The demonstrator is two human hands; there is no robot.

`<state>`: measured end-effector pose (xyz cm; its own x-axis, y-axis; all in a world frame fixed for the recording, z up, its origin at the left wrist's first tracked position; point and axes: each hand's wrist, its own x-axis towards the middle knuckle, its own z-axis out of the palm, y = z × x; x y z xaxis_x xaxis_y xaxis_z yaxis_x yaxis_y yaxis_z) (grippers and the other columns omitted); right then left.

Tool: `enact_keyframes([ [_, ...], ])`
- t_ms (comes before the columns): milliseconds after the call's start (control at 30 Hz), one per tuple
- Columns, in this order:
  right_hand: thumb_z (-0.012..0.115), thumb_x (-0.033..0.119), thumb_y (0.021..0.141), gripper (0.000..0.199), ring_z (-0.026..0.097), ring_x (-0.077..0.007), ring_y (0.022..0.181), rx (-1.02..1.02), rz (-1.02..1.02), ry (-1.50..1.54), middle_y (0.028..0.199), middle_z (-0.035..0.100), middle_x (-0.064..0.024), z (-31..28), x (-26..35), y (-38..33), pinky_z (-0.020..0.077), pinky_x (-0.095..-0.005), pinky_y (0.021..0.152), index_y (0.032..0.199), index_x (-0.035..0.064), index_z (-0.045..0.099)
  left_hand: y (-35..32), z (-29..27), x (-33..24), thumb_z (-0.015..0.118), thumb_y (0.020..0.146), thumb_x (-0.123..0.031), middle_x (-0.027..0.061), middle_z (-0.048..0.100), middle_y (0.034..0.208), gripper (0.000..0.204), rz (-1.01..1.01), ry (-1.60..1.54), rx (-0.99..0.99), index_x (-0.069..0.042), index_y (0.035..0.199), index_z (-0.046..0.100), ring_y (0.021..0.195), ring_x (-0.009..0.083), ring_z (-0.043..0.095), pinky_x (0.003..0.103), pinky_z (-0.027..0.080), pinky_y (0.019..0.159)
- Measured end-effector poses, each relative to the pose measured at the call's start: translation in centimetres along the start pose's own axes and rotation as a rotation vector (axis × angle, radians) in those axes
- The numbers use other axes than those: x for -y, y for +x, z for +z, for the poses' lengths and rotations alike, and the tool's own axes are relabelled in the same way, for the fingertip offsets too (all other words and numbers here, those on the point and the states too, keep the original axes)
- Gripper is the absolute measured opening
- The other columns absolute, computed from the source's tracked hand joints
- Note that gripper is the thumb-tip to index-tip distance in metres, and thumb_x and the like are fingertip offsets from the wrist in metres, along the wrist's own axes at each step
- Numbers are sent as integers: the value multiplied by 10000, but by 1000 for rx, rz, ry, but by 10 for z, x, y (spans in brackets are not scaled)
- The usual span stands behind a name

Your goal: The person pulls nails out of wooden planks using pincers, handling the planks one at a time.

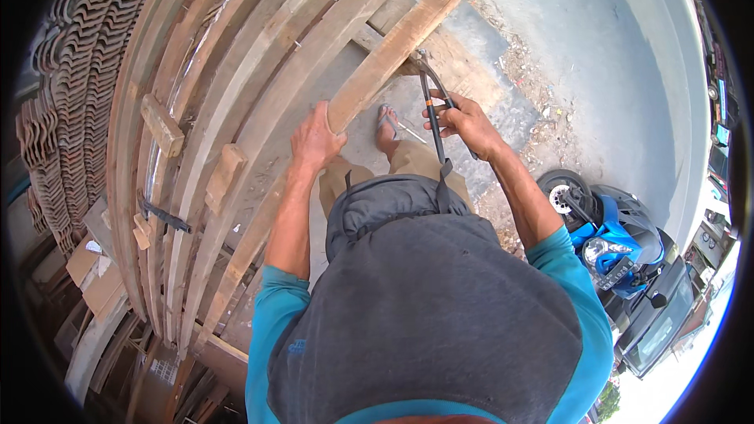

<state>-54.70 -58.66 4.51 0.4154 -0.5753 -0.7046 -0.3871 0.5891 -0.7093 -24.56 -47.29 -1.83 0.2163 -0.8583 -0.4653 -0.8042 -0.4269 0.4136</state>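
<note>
My left hand is closed around the near end of a wooden plank, which slants away to the upper right. In my right hand is a pair of long-handled pincers with black handles and orange bands. The handles are spread somewhat apart, and the fingers wrap around them. The pincers' jaws lie against the plank's right edge, about midway along it; whether they grip a nail there is too small to tell. Below the plank, a wide board lies on the ground.
Long wooden beams lie side by side on my left, carrying small wood blocks and a hammer. Stacked roof tiles stand beyond. My sandalled foot is beneath the plank. A blue motorcycle is parked at right.
</note>
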Motion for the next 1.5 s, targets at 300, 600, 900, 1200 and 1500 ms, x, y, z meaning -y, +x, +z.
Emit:
enact_keyframes([
  [300,447,157,862,667,732,-255,1056,81,13,-76,1241,689,-201,-25,11,12,581,-359,880,1501,-35,451,9,-25,-6,808,737,-308,233,727,1074,647,-53,-197,138,-98,1293,553,1025,435,693,512,543,867],
  [600,533,158,927,580,733,-283,974,269,118,22,1128,690,-211,-59,55,37,577,-381,921,1462,-56,470,8,-40,-3,820,740,-314,249,715,1101,641,-90,-175,103,-79,1268,543,1051,451,678,533,534,865],
  [900,529,270,1066,276,445,-132,620,222,246,367,789,521,-37,-21,-3,22,420,-320,566,1124,2,560,-5,-19,1,750,759,-349,241,692,1211,642,-52,-109,131,-82,1301,534,1154,418,655,526,524,944],
  [1200,541,154,996,114,509,-172,547,-225,-43,641,706,531,-66,119,-61,42,477,-351,498,969,45,522,-2,2,7,743,769,-362,241,666,1267,651,-2,-64,106,-67,1308,530,1164,430,646,526,515,971],
  [1500,454,97,998,528,709,-254,1051,12,-6,81,1164,680,-176,37,-19,0,603,-390,879,1502,-47,396,6,-48,8,804,734,-356,250,701,1169,686,-19,-193,179,-62,1294,538,1125,429,664,502,512,936],
])
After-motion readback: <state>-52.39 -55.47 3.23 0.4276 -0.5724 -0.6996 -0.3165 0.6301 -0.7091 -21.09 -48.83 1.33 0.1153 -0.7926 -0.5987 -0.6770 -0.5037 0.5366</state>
